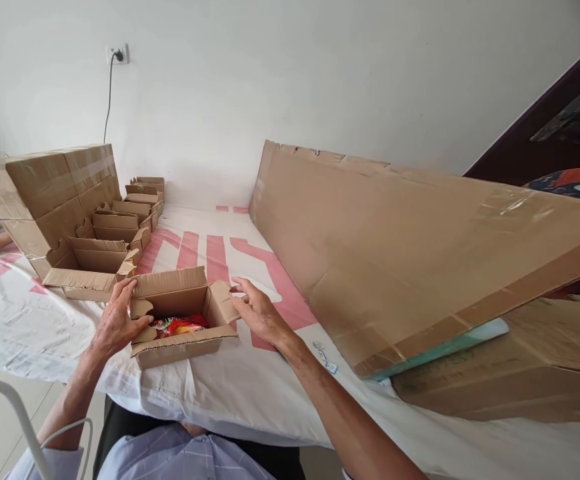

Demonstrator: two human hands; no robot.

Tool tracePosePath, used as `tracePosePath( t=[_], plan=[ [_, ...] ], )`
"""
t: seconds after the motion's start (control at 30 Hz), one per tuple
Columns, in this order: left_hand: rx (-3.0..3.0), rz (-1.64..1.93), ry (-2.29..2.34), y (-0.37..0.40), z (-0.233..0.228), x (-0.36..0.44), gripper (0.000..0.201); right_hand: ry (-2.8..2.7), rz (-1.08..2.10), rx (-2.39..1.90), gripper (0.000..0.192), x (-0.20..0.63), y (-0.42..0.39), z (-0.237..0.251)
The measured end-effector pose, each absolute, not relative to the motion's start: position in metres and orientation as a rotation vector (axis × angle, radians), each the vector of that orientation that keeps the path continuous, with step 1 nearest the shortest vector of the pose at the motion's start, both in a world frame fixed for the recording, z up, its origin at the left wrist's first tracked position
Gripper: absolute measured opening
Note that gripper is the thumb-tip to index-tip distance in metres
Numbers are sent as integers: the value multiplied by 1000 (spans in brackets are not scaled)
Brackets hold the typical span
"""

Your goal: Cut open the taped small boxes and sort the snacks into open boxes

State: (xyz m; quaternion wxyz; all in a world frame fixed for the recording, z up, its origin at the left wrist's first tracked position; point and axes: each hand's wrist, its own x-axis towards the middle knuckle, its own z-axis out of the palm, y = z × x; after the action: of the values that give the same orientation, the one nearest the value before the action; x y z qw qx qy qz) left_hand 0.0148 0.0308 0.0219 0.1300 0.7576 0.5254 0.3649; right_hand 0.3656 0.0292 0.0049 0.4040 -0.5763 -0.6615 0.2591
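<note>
The small open cardboard box (183,320) sits between my two hands, near the table's front edge, with red and orange packets (180,326) lying inside it. My left hand (116,321) is pressed against its left end, fingers spread along the side flap and thumb hooked toward the inside; it is open, bracing the box rather than clutching anything. My right hand (259,311) comes in from the other end with the forearm angled across from the lower right, fingers loosely spread and fingertips touching the right side flap (223,301), which stands folded outward. It looks open too, though I cannot quite tell whether the thumb pinches the flap.

Beyond my left hand runs a row of empty open boxes (115,233), backed by a large taped carton (53,193). To the right of my right hand a big flattened cardboard sheet (410,260) leans over the white cloth with red lettering (205,253). Just past my right wrist lies a small white and blue tag (326,359).
</note>
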Motion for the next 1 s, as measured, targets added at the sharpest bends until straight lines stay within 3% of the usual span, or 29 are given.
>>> tracePosePath(
  t=[0.13,0.2,0.33,0.57,0.83,1.0],
  plan=[
    [2274,956,1616,28,27,19,93,-1903,144,-1465,52,359,27,6],
    [2304,870,1712,24,32,26,96,-2036,71,-1362,42,352,25,12],
    [2334,710,1901,19,42,43,94,-2094,291,-1353,27,344,24,19],
    [2345,671,2005,21,45,50,88,-1995,392,-1453,35,343,21,10],
    [2300,515,2071,21,43,60,99,-1957,465,-1448,42,341,23,7],
    [2170,819,1722,29,50,38,92,-1951,527,-1404,43,342,20,7]
  ],
)
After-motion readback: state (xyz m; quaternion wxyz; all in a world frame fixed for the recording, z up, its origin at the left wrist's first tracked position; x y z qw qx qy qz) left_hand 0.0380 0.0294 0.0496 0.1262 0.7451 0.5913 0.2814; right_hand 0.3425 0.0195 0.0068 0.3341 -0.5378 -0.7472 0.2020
